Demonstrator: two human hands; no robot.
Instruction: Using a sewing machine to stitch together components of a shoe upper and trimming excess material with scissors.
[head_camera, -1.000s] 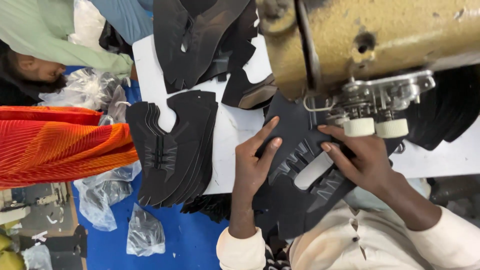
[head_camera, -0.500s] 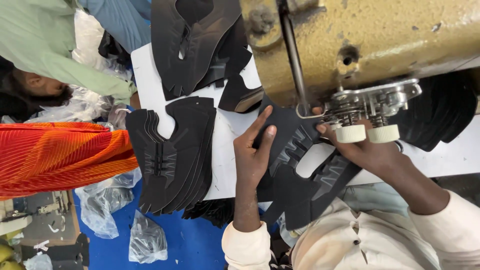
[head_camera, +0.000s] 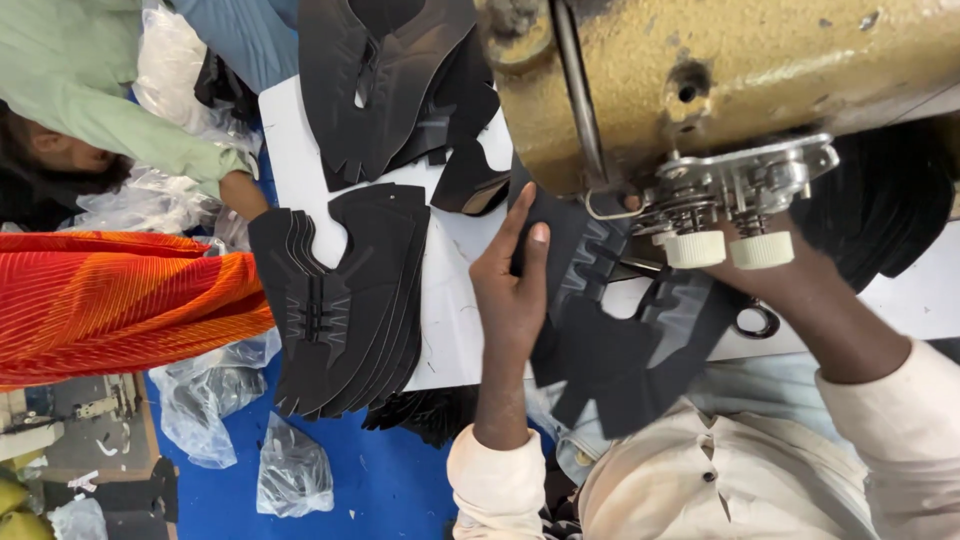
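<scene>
A black cut-out shoe upper piece (head_camera: 620, 360) lies on the white table (head_camera: 450, 290), reaching under the head of a tan sewing machine (head_camera: 720, 70). My left hand (head_camera: 510, 290) presses on the piece's left edge, fingers straight and together, pointing toward the machine. My right hand (head_camera: 800, 285) reaches under the machine head just behind two white knobs (head_camera: 730, 250). Its fingers are hidden by the machine. My pale sleeves and shirt fill the lower right.
A fanned stack of black upper pieces (head_camera: 350, 300) lies left of my left hand, with another pile (head_camera: 390, 80) at the top. More black material (head_camera: 890, 210) sits right of the machine. A person in orange cloth (head_camera: 110, 300) and one in green (head_camera: 100, 110) sit at left. Plastic bags (head_camera: 290, 470) lie on the blue floor.
Both hands have slid the black piece up toward the machine. My left fingers have closed together, and my right hand has gone under the machine head, out of clear sight.
</scene>
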